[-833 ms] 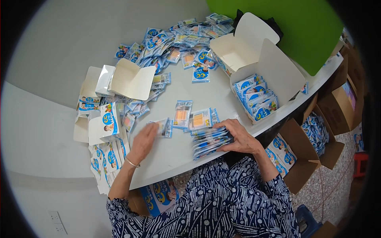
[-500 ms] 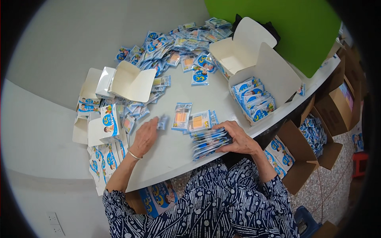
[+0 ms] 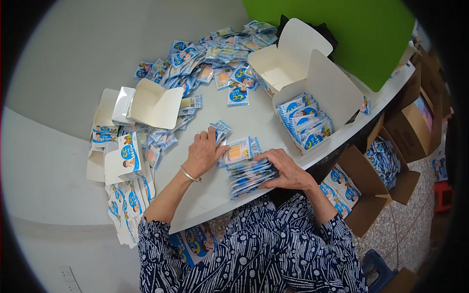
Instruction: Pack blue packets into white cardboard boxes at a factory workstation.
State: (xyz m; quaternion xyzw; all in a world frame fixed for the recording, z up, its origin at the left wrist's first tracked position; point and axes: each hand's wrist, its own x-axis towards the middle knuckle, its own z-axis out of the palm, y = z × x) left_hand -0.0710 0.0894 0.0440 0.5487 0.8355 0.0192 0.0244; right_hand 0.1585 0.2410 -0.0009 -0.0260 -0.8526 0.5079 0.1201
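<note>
On white table (image 3: pixel 207 205), hands (image 3: pixel 288 172) touching packets (image 3: pixel 249 178), boxes (image 3: pixel 308 39)

head view | left fisheye, head-worn | faces down | near left hand (image 3: pixel 201 153), right hand (image 3: pixel 290 173), table (image 3: pixel 264 123)

Our right hand (image 3: pixel 290 171) clasped the packet stack (image 3: pixel 248 178) from its right, thumb on the near side; our left hand (image 3: pixel 202 154) was palm down to its left, fingers bent.
</note>
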